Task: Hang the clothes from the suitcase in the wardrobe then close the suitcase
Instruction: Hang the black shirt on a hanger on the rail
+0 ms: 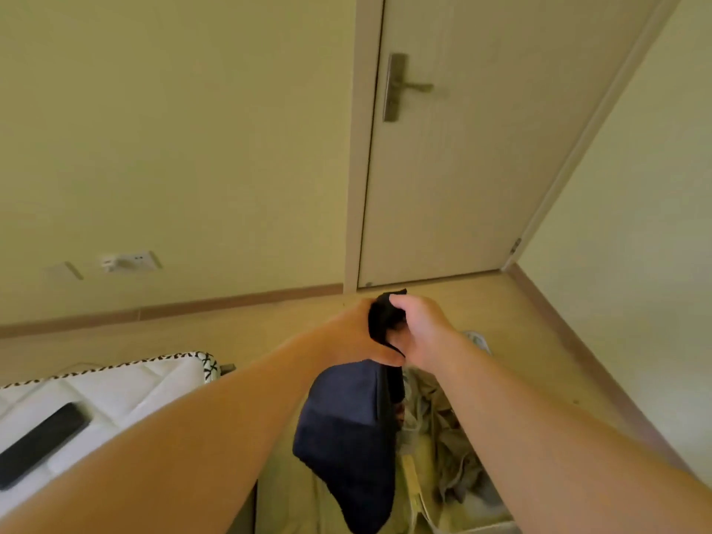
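navy garment (346, 429) hanging lengthwise from both hands

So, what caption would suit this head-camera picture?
Left hand and right hand grip a dark navy garment above crumpled clothes, before a closed door.

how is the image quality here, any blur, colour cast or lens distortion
Head view: a yellow-green cast tints everything; the wide lens leans the door; the door handle and wall socket show smeared, doubled edges; the dark garment held by the left hand and right hand loses its folds to shadow.
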Demonstrator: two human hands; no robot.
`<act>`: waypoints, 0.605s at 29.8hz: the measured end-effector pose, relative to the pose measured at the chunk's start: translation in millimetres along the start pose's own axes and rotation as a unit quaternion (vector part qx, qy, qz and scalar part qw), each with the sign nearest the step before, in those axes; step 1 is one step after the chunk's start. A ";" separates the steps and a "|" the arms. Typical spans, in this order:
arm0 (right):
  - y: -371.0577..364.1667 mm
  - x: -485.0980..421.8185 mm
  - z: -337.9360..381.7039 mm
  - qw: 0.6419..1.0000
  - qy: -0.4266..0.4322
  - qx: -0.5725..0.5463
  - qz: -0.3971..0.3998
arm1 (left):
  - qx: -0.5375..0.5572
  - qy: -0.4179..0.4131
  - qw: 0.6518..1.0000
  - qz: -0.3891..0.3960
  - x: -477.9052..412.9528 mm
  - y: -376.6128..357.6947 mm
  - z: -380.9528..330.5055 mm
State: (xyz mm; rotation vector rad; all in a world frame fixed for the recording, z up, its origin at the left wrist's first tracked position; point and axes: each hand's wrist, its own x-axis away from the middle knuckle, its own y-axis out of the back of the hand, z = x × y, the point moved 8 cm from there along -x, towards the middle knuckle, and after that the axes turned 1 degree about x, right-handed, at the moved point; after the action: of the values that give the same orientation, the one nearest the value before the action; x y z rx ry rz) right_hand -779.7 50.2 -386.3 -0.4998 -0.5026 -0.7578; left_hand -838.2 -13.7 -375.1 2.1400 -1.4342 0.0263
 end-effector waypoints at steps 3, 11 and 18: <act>-15.7 33.4 32.2 0.998 0.036 0.050 0.015 | -0.122 0.017 0.989 -0.083 12.1 33.9 -31.1; -44.0 149.0 123.0 0.932 0.246 0.262 -0.048 | 0.077 -0.029 0.965 -0.248 87.1 112.4 -112.5; -26.7 189.5 108.0 0.877 0.250 0.396 -0.110 | 0.236 -0.130 0.938 -0.217 148.3 117.1 -181.5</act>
State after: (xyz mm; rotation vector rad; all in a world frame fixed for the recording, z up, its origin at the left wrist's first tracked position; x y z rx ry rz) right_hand -707.9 -0.3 -184.9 0.5249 -0.3405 -0.7880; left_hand -823.9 -88.6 -124.4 2.9161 -1.1339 -0.0916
